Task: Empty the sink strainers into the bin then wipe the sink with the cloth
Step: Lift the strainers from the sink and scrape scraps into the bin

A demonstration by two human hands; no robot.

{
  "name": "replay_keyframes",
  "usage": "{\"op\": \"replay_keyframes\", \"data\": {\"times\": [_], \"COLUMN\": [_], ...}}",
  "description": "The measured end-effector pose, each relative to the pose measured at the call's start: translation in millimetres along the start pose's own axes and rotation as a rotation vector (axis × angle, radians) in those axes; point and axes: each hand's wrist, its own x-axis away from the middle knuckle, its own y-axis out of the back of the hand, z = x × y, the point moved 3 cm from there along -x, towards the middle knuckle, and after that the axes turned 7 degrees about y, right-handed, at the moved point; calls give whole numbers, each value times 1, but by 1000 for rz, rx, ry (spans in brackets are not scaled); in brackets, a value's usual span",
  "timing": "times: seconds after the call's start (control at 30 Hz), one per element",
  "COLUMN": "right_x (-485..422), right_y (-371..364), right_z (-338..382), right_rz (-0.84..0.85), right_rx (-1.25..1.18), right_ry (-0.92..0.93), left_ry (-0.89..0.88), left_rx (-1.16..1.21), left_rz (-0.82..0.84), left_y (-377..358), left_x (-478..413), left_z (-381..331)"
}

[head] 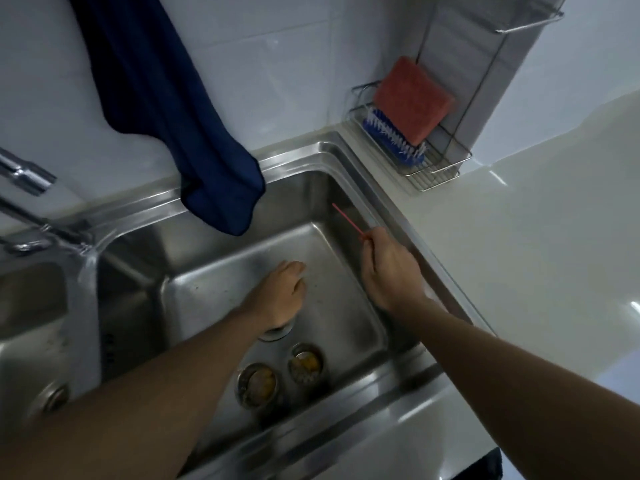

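Observation:
Two round metal strainers lie on the floor of the steel sink (221, 292), one (257, 385) at the left and one (306, 364) to its right, both holding yellowish scraps. My left hand (280, 296) hangs palm-down over the drain (277, 332), its fingers loosely curled, hiding most of the opening. My right hand (388, 268) is by the sink's right wall and pinches a thin red stick (347, 218) that points up and away. A dark blue cloth (166, 109) hangs from above, its end drooping over the sink's back rim.
A wire rack (426, 164) in the back right corner holds a red sponge (414, 98) and a blue brush (391, 140). The tap (31, 202) reaches in from the left, above a second basin (31, 344). Pale countertop (540, 237) spreads to the right.

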Motion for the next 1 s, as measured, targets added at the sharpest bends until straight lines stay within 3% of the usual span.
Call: {"op": "replay_keyframes", "data": {"times": [0.23, 0.5, 0.73, 1.0], "right_x": [25, 42, 50, 51], "right_y": [-64, -102, -109, -84], "right_z": [33, 51, 59, 76], "right_rz": [234, 344, 365, 341], "right_rx": [-110, -42, -66, -203], "right_ry": [-23, -5, -41, -95], "left_ry": [213, 300, 301, 179], "left_rx": [-58, -60, 44, 166], "left_rz": [62, 235, 99, -108], "left_y": [-26, -59, -57, 4], "left_x": [48, 80, 94, 96], "left_z": [84, 136, 143, 103]}}
